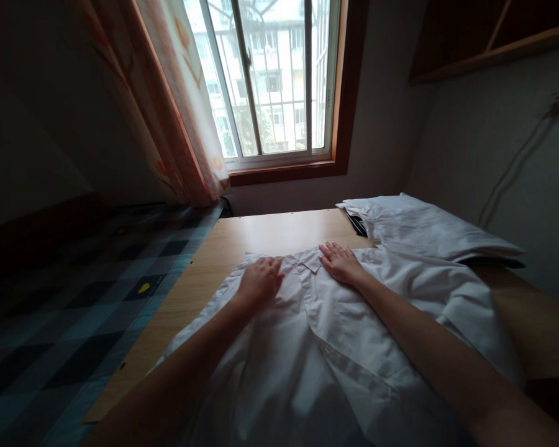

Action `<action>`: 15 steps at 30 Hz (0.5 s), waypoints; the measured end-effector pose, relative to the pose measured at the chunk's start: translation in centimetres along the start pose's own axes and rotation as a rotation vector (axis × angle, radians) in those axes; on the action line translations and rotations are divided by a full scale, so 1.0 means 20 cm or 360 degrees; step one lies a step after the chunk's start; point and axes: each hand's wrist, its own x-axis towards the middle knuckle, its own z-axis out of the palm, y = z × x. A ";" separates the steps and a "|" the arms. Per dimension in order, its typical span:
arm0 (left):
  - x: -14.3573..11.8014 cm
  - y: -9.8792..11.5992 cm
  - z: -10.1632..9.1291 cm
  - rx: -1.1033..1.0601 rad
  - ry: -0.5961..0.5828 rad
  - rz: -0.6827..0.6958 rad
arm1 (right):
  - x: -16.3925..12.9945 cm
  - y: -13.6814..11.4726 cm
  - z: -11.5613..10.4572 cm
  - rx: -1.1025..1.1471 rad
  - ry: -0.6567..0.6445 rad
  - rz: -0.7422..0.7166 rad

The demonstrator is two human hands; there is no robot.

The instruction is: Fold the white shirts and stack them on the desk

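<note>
A white shirt [307,347] lies spread flat on a light wooden table [261,233], collar at the far end. My left hand [259,279] rests palm down on the shirt's left shoulder area near the collar, fingers slightly curled. My right hand [341,262] lies flat on the shirt just right of the collar [310,259], fingers apart. Neither hand grips the cloth; both press on it.
A stack of folded white garments [423,226] sits at the table's far right, over something dark. A checked blue bedcover [74,298] lies to the left. Behind are a window [274,74], a curtain [177,93] and a white cable [512,167] on the right wall.
</note>
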 end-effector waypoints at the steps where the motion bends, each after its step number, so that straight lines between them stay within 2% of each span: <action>1: 0.00 -0.07 -0.04 0.0121 0.0010 -0.0195 | 0.00 0.00 0.00 -0.0001 -0.0004 0.0002; 3: 0.00 -0.22 -0.10 0.0311 -0.0049 -0.0514 | 0.00 0.00 0.00 0.0004 -0.0002 0.0005; 6: -0.02 -0.42 -0.13 0.0322 -0.0408 -0.0854 | 0.00 0.00 0.00 0.0024 -0.0002 0.0017; 8: -0.04 -0.51 -0.11 0.0276 -0.0528 -0.0917 | 0.01 0.00 0.00 0.0036 -0.0003 0.0031; 12: -0.04 -0.55 -0.06 0.0175 -0.0515 -0.0868 | 0.01 0.00 0.01 0.0059 -0.0002 0.0038; 15: -0.02 -0.53 -0.06 0.0002 -0.0622 -0.0884 | 0.01 0.00 0.00 0.0067 0.0015 0.0038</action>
